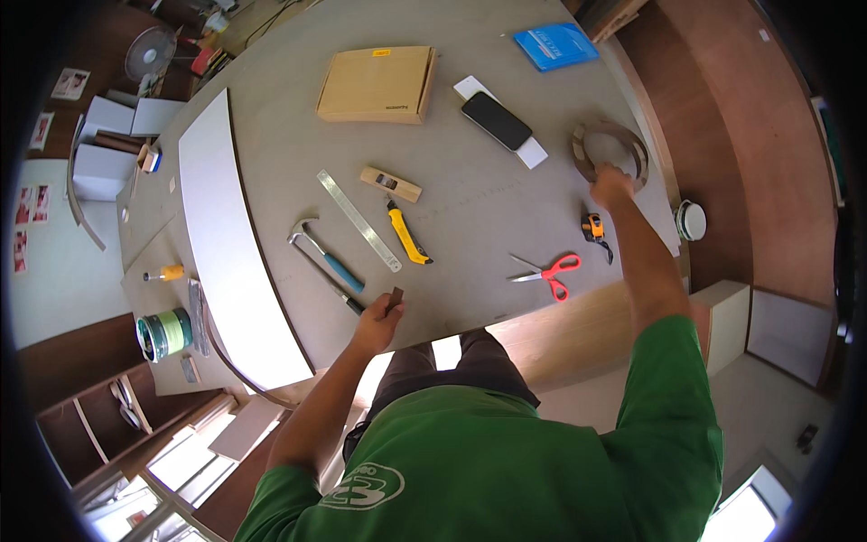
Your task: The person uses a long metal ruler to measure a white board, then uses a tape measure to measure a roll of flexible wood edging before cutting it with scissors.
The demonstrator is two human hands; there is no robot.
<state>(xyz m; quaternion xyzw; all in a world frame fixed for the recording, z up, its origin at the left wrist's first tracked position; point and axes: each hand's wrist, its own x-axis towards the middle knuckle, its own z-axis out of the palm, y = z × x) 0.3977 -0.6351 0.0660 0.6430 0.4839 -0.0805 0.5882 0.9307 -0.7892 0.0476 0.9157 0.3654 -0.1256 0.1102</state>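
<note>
My left hand (377, 327) is at the front edge of the table, its fingers closed on a small brown strip (396, 297). At the right, my right hand (613, 185) grips the near edge of a roll of brown edge banding (641, 154). Close to my left hand lie a hammer with a blue grip (343, 274) and a dark-handled tool (340, 294). Beyond them are a steel ruler (359, 221), a yellow utility knife (409, 235) and a small wooden hand plane (391, 183). Below the roll sit an orange-black tape measure (593, 228) and red-handled scissors (553, 274).
A long white panel (230, 244) with a dark edge lies along the left. Farther back are a cardboard box (375, 86), a black phone (497, 120) on a white strip, and a blue packet (555, 46). A green can (164, 335) and a yellow-handled screwdriver (166, 273) stand far left.
</note>
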